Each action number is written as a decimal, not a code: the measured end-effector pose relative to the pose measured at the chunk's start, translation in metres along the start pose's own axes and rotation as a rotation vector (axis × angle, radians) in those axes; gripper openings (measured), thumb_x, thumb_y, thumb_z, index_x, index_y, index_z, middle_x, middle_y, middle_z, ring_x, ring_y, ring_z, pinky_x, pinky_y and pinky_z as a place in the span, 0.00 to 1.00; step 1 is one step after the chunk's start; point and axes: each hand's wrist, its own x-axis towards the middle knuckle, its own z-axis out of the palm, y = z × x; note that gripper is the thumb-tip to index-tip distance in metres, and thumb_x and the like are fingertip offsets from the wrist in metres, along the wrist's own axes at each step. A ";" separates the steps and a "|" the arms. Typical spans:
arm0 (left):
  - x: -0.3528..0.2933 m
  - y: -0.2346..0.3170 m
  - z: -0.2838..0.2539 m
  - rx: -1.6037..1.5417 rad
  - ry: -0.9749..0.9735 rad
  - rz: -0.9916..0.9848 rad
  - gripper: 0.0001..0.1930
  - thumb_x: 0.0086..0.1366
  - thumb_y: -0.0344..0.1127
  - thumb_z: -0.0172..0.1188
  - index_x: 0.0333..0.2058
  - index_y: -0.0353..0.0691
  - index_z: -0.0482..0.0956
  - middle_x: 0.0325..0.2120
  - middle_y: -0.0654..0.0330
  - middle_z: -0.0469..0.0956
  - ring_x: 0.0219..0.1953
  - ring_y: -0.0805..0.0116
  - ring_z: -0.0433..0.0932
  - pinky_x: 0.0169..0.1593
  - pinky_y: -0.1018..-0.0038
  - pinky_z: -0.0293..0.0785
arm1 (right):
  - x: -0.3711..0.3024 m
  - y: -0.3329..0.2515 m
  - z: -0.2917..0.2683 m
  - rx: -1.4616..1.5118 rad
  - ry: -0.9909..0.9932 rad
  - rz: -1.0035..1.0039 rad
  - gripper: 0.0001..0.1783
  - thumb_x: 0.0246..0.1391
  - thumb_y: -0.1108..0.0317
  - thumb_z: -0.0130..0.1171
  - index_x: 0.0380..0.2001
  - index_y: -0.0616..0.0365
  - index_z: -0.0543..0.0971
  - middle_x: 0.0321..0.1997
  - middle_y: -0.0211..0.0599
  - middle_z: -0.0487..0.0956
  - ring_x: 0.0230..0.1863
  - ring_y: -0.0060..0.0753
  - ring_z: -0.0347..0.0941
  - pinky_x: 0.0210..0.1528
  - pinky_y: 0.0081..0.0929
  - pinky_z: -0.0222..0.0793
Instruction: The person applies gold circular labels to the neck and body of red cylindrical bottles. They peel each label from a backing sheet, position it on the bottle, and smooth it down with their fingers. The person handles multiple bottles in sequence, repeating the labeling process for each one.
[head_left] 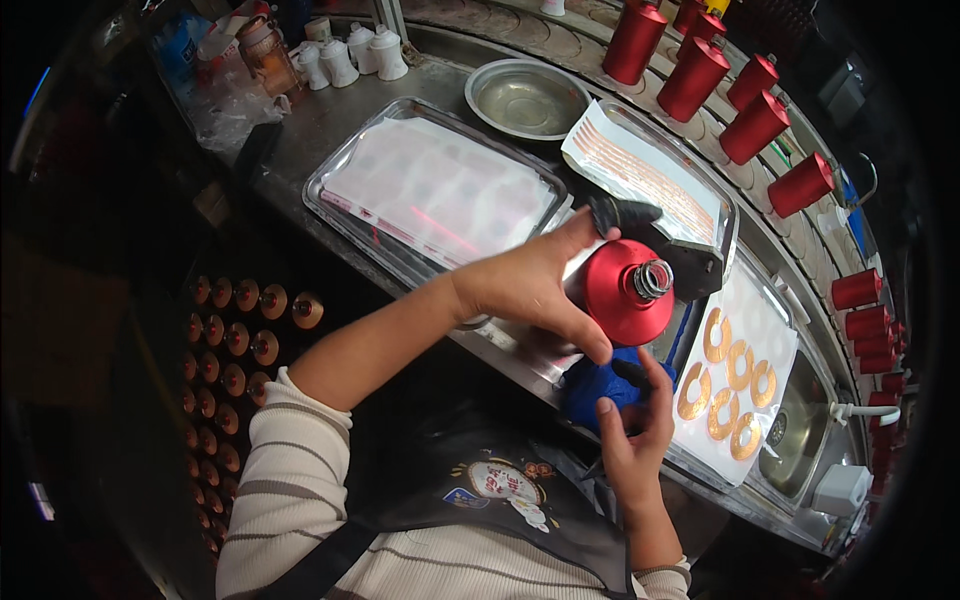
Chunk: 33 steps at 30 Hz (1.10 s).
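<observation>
**Red Bottle point(628, 305) Held at My Left Hand point(535, 292), Right Hand point(640, 435) Spread Just Below**

Over my dark printed apron point(500, 485) and striped, cream-coloured sleeve point(290, 455), my two bare forearms reach toward a metal bench. My right hand, nearer to me, is unclenched, thumb and forefinger parted, with a black cover point(630, 373) on one finger; whether a fingertip touches the bottle, I cannot tell. Next to it lies a bunched blue cloth point(590, 390).

My left hand grasps the red bottle from its left side, thumb along the lower edge, black-covered fingers at the upper. The bottle is in front of me, between my hands, its threaded clear neck point(652, 279) uncapped and tipped toward my view. A dark bracket point(697, 270) stands just beyond.

To the right, a white sheet point(690, 437) carries gold C-shaped pieces point(731, 365), beside a steel sink point(800, 425). To the left, a metal tray point(314, 205) holds a pale sheet point(430, 180). Farther out are a sheet with copper-coloured stripes point(645, 165), a round metal bowl point(478, 92) and small white lidded jars point(388, 55). Farthest, more red bottles point(755, 128) line a curved track point(640, 105).
</observation>
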 end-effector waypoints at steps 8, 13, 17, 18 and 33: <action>-0.044 -0.048 -0.060 0.840 0.145 -0.091 0.10 0.54 0.32 0.64 0.33 0.37 0.75 0.30 0.54 0.80 0.39 0.50 0.78 0.42 0.60 0.74 | 0.004 0.018 -0.030 0.120 0.123 0.059 0.29 0.56 0.80 0.59 0.62 0.62 0.69 0.51 0.41 0.79 0.27 0.08 0.65 0.30 0.08 0.61; -0.040 -0.068 -0.053 1.062 0.080 0.017 0.08 0.51 0.31 0.62 0.28 0.38 0.73 0.24 0.54 0.78 0.35 0.50 0.79 0.39 0.56 0.74 | 0.008 0.022 -0.027 0.141 0.072 0.046 0.29 0.57 0.79 0.59 0.62 0.63 0.70 0.51 0.40 0.78 0.30 0.09 0.67 0.31 0.09 0.62; -0.040 -0.066 -0.049 1.115 0.088 0.113 0.07 0.53 0.33 0.62 0.28 0.39 0.75 0.21 0.54 0.79 0.28 0.49 0.81 0.34 0.55 0.75 | 0.003 0.022 -0.025 0.125 0.062 0.057 0.28 0.58 0.77 0.60 0.62 0.63 0.70 0.49 0.38 0.79 0.35 0.11 0.71 0.34 0.09 0.64; -0.037 -0.066 -0.045 1.133 0.082 0.093 0.06 0.53 0.32 0.61 0.28 0.39 0.75 0.21 0.54 0.79 0.27 0.49 0.81 0.33 0.55 0.75 | 0.003 0.023 -0.023 0.124 0.088 0.050 0.28 0.57 0.77 0.60 0.62 0.63 0.70 0.48 0.37 0.79 0.35 0.12 0.71 0.34 0.09 0.64; -0.034 -0.068 -0.044 1.253 0.071 0.014 0.04 0.56 0.28 0.58 0.31 0.38 0.75 0.18 0.51 0.79 0.25 0.49 0.82 0.29 0.57 0.76 | 0.002 0.022 -0.022 0.129 0.047 0.093 0.28 0.56 0.80 0.59 0.61 0.63 0.70 0.48 0.37 0.78 0.39 0.18 0.73 0.35 0.12 0.67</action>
